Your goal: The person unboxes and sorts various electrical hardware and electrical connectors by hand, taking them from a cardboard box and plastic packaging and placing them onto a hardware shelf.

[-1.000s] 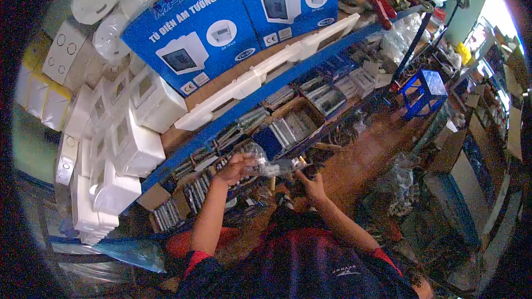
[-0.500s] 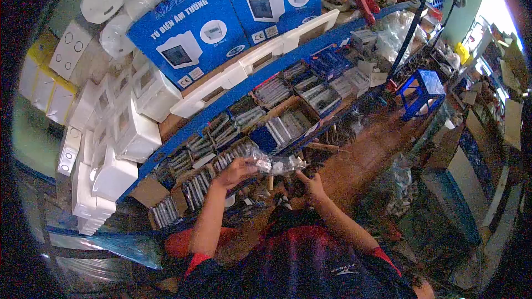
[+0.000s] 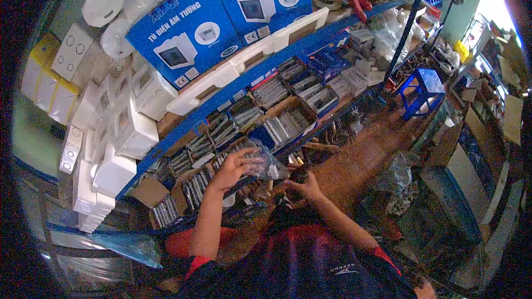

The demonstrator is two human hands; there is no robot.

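Note:
A clear plastic bag point(image 3: 270, 167) hangs between my two hands, in front of the lower shelf. My left hand point(image 3: 237, 169) is at the bag's left side, its fingers bent against the plastic. On the other side, my right hand point(image 3: 306, 186) has thumb and fingers near the bag's lower right end; whether it grips the plastic is too small to tell. The bag's contents are hard to make out. Behind it stand open boxes point(image 3: 288, 124) packed with small wrapped items.
Blue distribution boxes point(image 3: 183, 36) and white plastic cases point(image 3: 133, 127) fill the upper shelf. A blue stool point(image 3: 424, 91) stands on the brown floor point(image 3: 354, 166) at the right. Cardboard point(image 3: 460, 182) leans at far right. A red seat point(image 3: 183, 242) is below my left arm.
The bag has gone from stretched level between my hands to slanting down rightward, and its white contents no longer show. My left hand has risen slightly; my right hand has dropped a little.

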